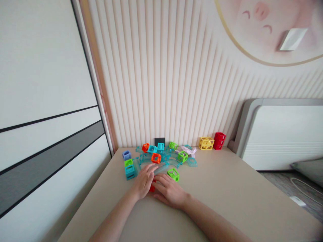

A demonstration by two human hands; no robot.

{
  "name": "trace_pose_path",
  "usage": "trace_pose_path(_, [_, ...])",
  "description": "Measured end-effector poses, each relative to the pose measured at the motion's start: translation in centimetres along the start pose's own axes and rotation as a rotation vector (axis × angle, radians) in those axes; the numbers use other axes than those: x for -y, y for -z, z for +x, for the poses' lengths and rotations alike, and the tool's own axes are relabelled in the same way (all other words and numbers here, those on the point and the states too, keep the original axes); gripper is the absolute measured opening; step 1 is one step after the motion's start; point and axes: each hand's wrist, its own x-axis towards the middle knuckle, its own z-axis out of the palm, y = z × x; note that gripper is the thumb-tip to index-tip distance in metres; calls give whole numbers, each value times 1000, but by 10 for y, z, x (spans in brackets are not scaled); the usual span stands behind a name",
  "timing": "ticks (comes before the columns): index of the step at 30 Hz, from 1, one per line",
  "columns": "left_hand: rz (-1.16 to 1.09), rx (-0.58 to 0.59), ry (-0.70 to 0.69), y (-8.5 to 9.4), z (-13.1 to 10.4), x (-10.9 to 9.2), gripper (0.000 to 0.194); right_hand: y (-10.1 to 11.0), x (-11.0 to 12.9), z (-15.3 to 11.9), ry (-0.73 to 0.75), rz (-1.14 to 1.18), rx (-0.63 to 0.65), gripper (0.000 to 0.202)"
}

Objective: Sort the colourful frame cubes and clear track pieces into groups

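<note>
A red block (151, 189) is on the table between my two hands, mostly covered by them. My left hand (144, 181) rests against its left side, fingers reaching forward and partly extended. From the right, my right hand (169, 190) has its fingertips closed on the same block. Just beyond the right fingers sits a green open-frame cube (173, 174). An orange cube (155, 158) lies ahead of my left fingertips, among clear teal track pieces (165, 156). Left of my left hand, a blue cube (130, 171) adjoins a green cube (128, 162).
Along the ribbed wall (161, 74) are a black box (159, 141), a yellow double block (206, 143) and a red stacked block (219, 140). A pale lilac piece (187, 151) lies near another green cube (182, 156). A periwinkle cube (126, 155) is at the table's back left.
</note>
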Motion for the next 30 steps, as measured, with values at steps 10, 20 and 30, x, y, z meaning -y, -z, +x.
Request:
trace_pose_path(10, [88,48,7,5,-1,-4,50,-5,-2,-2,-30,41,-44,29])
trace_pose_path(20, [120,116,37,5,-3,-3,58,-8,-8,-9,-31,45,-65,19])
trace_pose_path(30, [-88,49,-47,13,2,-9,61,0,-6,-10,-54,-61,-244,16])
